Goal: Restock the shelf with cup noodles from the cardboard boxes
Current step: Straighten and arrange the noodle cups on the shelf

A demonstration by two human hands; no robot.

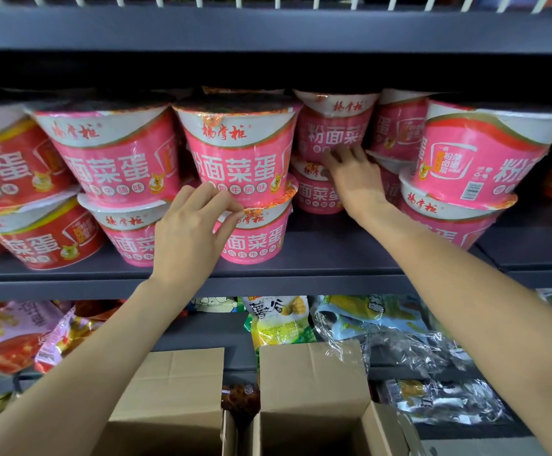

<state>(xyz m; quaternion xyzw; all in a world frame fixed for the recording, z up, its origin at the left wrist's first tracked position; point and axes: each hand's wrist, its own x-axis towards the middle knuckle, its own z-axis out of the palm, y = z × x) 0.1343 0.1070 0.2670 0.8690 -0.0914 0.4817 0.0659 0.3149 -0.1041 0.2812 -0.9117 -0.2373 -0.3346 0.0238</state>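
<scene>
Standing upright, lids up: stacked pink cup noodles [240,153] on shelf [301,258].

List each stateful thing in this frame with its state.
left hand: fingers curled at the front pink stack's lower cup rim
right hand: reaching back, touching rear stacked pink cups
pink cups: sealed, stacked two high
cardboard boxes: flaps open
red cups: sealed, stacked, tilted
</scene>
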